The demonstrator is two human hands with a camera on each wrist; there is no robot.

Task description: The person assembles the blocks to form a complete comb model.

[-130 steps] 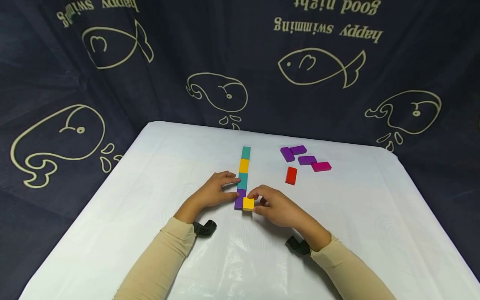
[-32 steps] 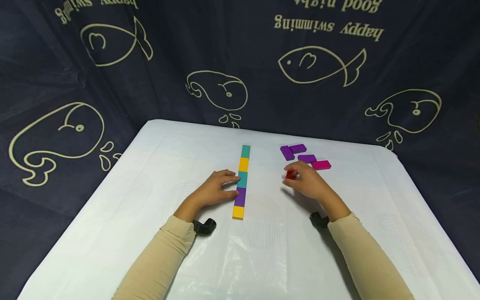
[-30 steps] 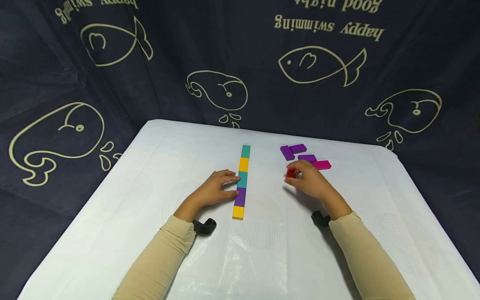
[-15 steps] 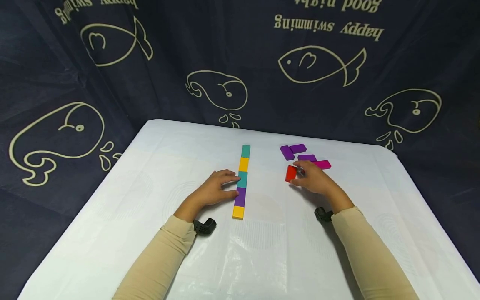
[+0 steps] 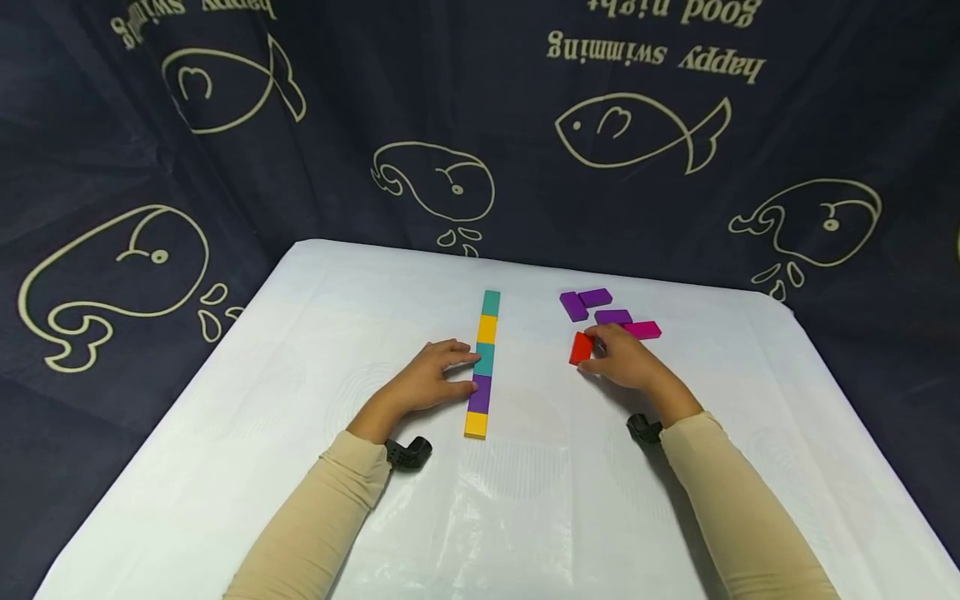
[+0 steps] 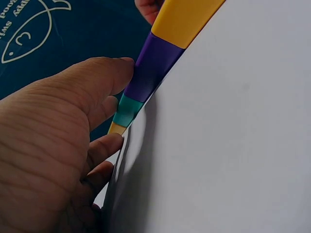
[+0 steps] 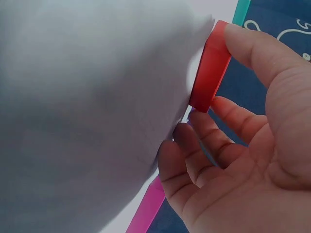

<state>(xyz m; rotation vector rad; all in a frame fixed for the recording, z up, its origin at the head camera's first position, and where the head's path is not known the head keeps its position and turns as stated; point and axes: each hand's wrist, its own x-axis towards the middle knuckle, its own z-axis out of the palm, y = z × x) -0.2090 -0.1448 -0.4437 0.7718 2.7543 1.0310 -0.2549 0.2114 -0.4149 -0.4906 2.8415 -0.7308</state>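
Note:
In the head view, a straight row of coloured blocks runs away from the person: a near yellow block point(image 5: 476, 426), a purple block point(image 5: 481, 394), a teal block point(image 5: 485, 359), another yellow block point(image 5: 487, 329) and a far teal block point(image 5: 491, 302). My left hand point(image 5: 426, 379) rests along the row's left side, thumb at the purple block and fingertips at the nearer teal one, fingers relaxed. To the right, my right hand point(image 5: 630, 358) pinches a red block point(image 5: 581, 348) by its ends, between thumb and fingers, as the right wrist view shows.
Beyond the right hand lie a magenta block point(image 5: 645, 330) and loose purple blocks point(image 5: 574, 306), some touching each other. A white cloth point(image 5: 300, 517) covers the table, whose far edge meets a dark printed curtain point(image 5: 525, 208).
The near yellow block went from beside the purple block to the row's near end. My right hand moved from it to the red block, turning it in its fingers. My left hand stayed put.

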